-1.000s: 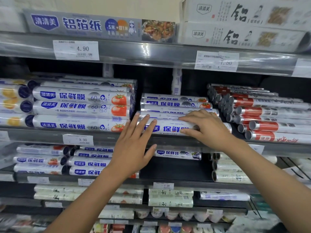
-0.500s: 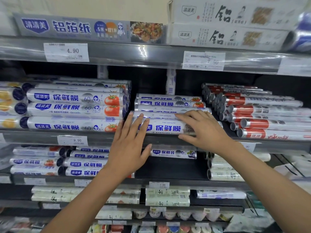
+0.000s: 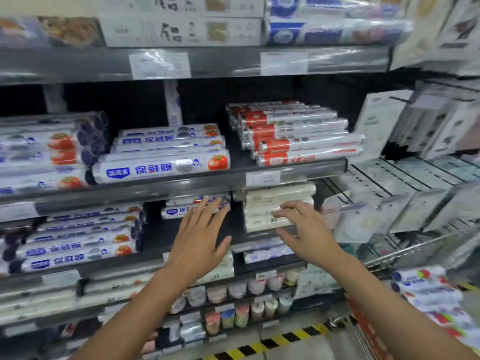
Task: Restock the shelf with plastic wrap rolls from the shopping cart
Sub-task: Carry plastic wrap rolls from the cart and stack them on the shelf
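A white plastic wrap roll [image 3: 161, 167] with blue lettering and a tomato picture lies at the front of the middle shelf [image 3: 181, 187], on a stack of like rolls. Both my hands hang in front of the shelf below it and hold nothing. My left hand [image 3: 198, 239] is flat with fingers spread. My right hand [image 3: 306, 229] has loosely bent fingers near a stack of pale rolls [image 3: 265, 211]. At the lower right, several blue-and-white rolls [image 3: 426, 289] lie in the shopping cart [image 3: 363, 331].
Red-and-white rolls [image 3: 298, 141] fill the right of the middle shelf. More tomato rolls [image 3: 52, 152] stack at the left. Foil boxes [image 3: 181, 29] sit on the top shelf. A wire rack [image 3: 415, 183] with hanging packets juts out at right. Yellow-black tape [image 3: 272, 341] marks the floor.
Both hands have left the front roll on the middle shelf and dropped lower, away from it. The view has swung right and down, bringing the cart into sight.
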